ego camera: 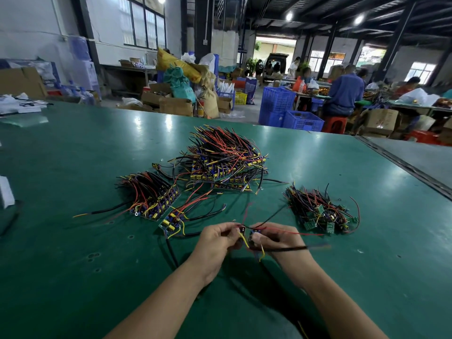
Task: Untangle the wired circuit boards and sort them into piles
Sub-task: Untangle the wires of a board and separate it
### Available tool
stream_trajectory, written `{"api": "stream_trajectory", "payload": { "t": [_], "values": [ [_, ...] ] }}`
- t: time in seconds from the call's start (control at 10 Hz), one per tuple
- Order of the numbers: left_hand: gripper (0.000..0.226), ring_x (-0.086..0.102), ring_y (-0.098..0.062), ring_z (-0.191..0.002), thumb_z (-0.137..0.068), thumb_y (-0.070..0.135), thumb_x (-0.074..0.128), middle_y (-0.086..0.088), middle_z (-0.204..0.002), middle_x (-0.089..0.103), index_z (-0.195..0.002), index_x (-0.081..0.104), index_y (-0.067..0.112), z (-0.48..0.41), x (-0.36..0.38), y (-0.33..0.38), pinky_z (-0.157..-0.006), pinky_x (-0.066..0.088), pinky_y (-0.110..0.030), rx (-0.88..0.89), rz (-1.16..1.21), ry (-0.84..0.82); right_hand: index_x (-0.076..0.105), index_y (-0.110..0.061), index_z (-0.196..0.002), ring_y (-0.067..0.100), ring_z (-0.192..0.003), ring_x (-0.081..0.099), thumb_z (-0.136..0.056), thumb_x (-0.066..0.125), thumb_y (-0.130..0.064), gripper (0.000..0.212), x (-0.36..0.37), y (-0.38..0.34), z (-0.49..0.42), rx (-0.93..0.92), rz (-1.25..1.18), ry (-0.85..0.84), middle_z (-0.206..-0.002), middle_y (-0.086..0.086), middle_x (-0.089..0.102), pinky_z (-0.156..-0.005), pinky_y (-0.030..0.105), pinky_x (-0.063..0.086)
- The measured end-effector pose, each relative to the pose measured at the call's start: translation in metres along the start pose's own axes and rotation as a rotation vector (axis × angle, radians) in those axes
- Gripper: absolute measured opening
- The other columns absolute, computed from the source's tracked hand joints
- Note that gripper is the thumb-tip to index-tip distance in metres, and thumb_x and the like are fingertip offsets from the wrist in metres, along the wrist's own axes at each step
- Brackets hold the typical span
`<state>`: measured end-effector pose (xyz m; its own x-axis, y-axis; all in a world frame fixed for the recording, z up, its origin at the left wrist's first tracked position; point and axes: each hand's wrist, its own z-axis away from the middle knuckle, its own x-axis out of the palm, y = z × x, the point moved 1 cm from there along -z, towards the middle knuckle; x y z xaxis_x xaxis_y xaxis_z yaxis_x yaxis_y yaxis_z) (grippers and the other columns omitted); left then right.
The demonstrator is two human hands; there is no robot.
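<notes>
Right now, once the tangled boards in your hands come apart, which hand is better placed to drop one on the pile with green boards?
Probably the right hand: both grip the wired boards, but the green-board pile lies nearer it, while the left hand would have to cross over.

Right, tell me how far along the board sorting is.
Done: a left pile and a right pile lie sorted. In hand: the left hand and right hand each grip a wired board, wires crossing between them. Left: the big middle heap, probably, and one loose board.
</notes>
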<state>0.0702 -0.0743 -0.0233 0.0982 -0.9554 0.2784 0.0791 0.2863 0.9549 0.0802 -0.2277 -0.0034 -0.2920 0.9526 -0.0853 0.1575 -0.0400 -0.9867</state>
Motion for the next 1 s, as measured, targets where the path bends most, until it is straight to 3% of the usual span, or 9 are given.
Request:
{"api": "stream_trajectory", "payload": {
  "t": [0.1, 0.2, 0.3, 0.5, 0.6, 0.7, 0.8, 0.9, 1.0],
  "values": [
    [0.017, 0.058, -0.026, -0.081, -0.092, -0.004, 0.054, -0.02, -0.094, 0.064, -0.106, 0.062, -0.01, 0.0, -0.001, 0.001, -0.084, 0.051, -0.032, -0.002, 0.043, 0.003, 0.061, 0.01, -0.115, 0.016, -0.081, 0.067, -0.091, 0.06, 0.0, 0.025, -0.001, 0.01, -0.002, 0.017, -0.004, 0.009, -0.097, 0.028, 0.068, -0.074, 0.026, 0.057],
    [0.011, 0.059, -0.018, -0.073, -0.091, -0.003, 0.055, -0.012, -0.085, 0.062, -0.099, 0.063, -0.006, -0.001, -0.001, 0.002, -0.074, 0.054, -0.024, -0.016, 0.102, 0.01, 0.062, 0.002, -0.112, 0.006, -0.063, 0.065, -0.092, 0.059, 0.002, 0.021, -0.003, 0.014, -0.005, 0.007, -0.043, 0.05, -0.076, 0.004, 0.068, -0.06, 0.016, 0.052],
    [0.01, 0.055, -0.014, -0.062, -0.092, -0.002, 0.054, -0.006, -0.073, 0.057, -0.086, 0.062, 0.001, -0.002, -0.002, 0.004, -0.062, 0.055, -0.02, -0.055, 0.199, 0.022, 0.062, -0.005, -0.104, 0.016, -0.054, 0.055, -0.092, 0.056, 0.007, 0.018, -0.006, 0.017, -0.009, 0.021, -0.175, 0.107, -0.069, 0.007, 0.06, -0.055, 0.023, 0.05],
    [0.01, 0.054, -0.015, -0.061, -0.091, 0.003, 0.057, -0.003, -0.058, 0.059, -0.081, 0.058, 0.005, -0.009, -0.004, 0.005, -0.055, 0.056, -0.021, -0.183, 0.483, 0.054, 0.059, -0.009, -0.111, 0.013, -0.053, 0.059, -0.098, 0.052, -0.005, 0.016, -0.009, 0.025, -0.017, 0.14, -0.289, 0.176, -0.095, 0.009, 0.062, -0.062, 0.027, 0.056],
    [0.007, 0.054, -0.016, -0.064, -0.077, 0.007, 0.064, -0.006, -0.061, 0.058, -0.077, 0.057, 0.006, -0.008, -0.005, 0.006, -0.055, 0.057, -0.023, -0.215, 0.59, 0.042, 0.059, -0.017, -0.115, 0.014, -0.055, 0.058, -0.1, 0.049, -0.005, 0.022, -0.01, 0.026, -0.017, 0.193, -0.249, 0.178, -0.101, 0.003, 0.065, -0.057, 0.023, 0.052],
    [0.008, 0.054, -0.017, -0.064, -0.072, 0.009, 0.065, -0.006, -0.064, 0.057, -0.077, 0.059, 0.006, -0.006, -0.006, 0.01, -0.054, 0.057, -0.022, -0.198, 0.615, 0.013, 0.058, -0.022, -0.114, 0.01, -0.051, 0.054, -0.097, 0.048, 0.004, 0.034, -0.012, 0.024, -0.017, 0.188, -0.146, 0.218, -0.103, 0.001, 0.065, -0.063, 0.032, 0.05],
    [0.013, 0.057, -0.015, -0.059, -0.084, 0.003, 0.058, -0.004, -0.071, 0.059, -0.094, 0.066, 0.006, -0.002, -0.003, 0.01, -0.054, 0.054, -0.023, -0.131, 0.388, -0.082, 0.059, -0.023, -0.114, 0.007, -0.052, 0.055, -0.094, 0.05, 0.007, 0.036, -0.013, 0.024, -0.017, 0.172, -0.141, 0.279, -0.094, 0.0, 0.069, -0.061, 0.032, 0.05],
    [0.023, 0.055, -0.014, -0.059, -0.094, 0.0, 0.049, -0.001, -0.068, 0.059, -0.097, 0.071, 0.005, 0.003, 0.004, 0.006, -0.052, 0.05, -0.022, -0.114, 0.287, -0.134, 0.062, -0.019, -0.111, 0.008, -0.052, 0.056, -0.095, 0.052, 0.005, 0.031, -0.018, 0.019, -0.018, 0.102, -0.196, 0.353, -0.087, 0.005, 0.065, -0.049, 0.022, 0.047],
    [0.027, 0.051, -0.014, -0.057, -0.097, 0.002, 0.042, -0.006, -0.066, 0.055, -0.094, 0.069, -0.002, 0.004, 0.002, 0.008, -0.05, 0.046, -0.022, -0.11, 0.387, -0.11, 0.063, -0.014, -0.107, 0.011, -0.05, 0.058, -0.094, 0.047, 0.011, 0.032, -0.027, 0.018, -0.019, 0.067, -0.275, 0.41, -0.082, 0.004, 0.058, -0.046, 0.019, 0.047]
  ]
}}
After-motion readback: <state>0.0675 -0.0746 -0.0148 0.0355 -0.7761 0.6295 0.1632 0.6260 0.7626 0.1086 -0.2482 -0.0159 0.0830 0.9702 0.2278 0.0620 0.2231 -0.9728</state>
